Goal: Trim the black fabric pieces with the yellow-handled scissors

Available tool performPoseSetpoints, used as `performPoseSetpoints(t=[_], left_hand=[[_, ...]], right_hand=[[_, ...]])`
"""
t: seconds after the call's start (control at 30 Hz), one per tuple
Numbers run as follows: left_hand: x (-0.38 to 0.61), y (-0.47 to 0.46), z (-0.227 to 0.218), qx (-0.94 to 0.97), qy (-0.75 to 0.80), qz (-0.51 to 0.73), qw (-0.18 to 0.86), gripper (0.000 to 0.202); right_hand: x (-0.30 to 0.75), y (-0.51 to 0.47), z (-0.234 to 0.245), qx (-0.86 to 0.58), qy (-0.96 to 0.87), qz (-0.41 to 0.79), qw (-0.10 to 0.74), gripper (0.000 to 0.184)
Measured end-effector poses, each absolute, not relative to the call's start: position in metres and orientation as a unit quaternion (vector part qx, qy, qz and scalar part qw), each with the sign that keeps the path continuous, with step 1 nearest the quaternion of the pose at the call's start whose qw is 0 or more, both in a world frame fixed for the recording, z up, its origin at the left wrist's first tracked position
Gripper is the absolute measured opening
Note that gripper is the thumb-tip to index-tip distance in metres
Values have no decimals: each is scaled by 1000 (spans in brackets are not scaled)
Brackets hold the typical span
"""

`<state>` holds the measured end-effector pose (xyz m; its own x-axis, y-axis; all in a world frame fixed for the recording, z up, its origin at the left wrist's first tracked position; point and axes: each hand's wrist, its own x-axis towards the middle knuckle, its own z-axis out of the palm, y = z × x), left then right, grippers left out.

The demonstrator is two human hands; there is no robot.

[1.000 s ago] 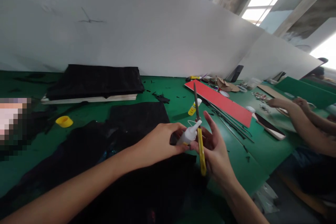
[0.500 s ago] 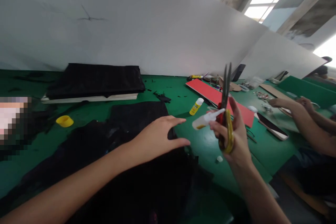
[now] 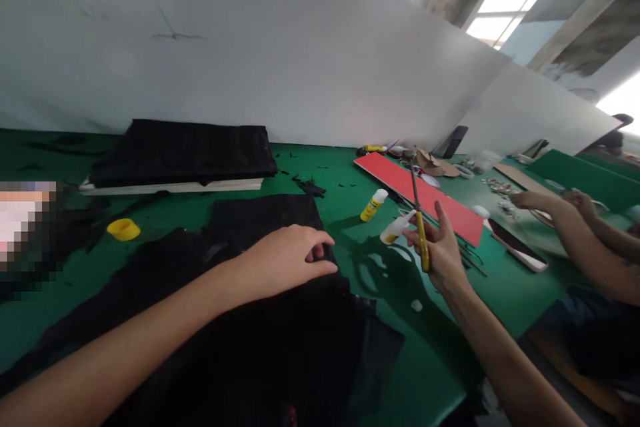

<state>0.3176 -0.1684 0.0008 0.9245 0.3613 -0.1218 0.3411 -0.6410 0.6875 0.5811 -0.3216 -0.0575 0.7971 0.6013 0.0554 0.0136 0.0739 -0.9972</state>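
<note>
My left hand (image 3: 295, 257) lies low over the black fabric (image 3: 270, 213), thumb and forefinger apart and the other fingers bent. Nothing shows between its fingers. In my right hand (image 3: 443, 253) is a pair of scissors (image 3: 424, 243) with yellow handles, blades pointing up and away. Its fingertips are at a small white glue bottle (image 3: 393, 229), which leans with its nozzle to the right; whether they grip the bottle I cannot tell. A yellow tube with a white cap (image 3: 374, 205) stands just left of the bottle. A small white cap (image 3: 417, 305) lies nearer me.
A folded black cloth (image 3: 190, 150) lies on a pale board at the back left. A yellow ring (image 3: 123, 229) sits at left. Behind my right hand is a red board (image 3: 395, 180), with a dark-and-white phone-like object (image 3: 517, 247) beyond. Another person's hands (image 3: 540, 201) work at far right.
My right hand has turned, so the scissors show edge-on and lower. The glue bottle has shifted right and become more upright. My left hand has moved slightly left, its thumb and forefinger closer together.
</note>
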Motion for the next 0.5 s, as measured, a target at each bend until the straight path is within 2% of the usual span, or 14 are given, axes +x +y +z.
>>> performPoseSetpoints(t=[0.23, 0.3, 0.43, 0.5], left_hand=[[303, -161, 17, 920, 176, -147, 317, 33], [303, -161, 17, 921, 164, -160, 314, 26], [304, -157, 21, 917, 136, -134, 350, 20], [304, -153, 25, 912, 124, -128, 369, 21]], right_hand=[[595, -347, -35, -635, -247, 103, 725, 103], [597, -356, -23, -640, -225, 67, 732, 90], [590, -368, 3, -640, -250, 34, 726, 48], [579, -371, 12, -663, -270, 39, 697, 41]])
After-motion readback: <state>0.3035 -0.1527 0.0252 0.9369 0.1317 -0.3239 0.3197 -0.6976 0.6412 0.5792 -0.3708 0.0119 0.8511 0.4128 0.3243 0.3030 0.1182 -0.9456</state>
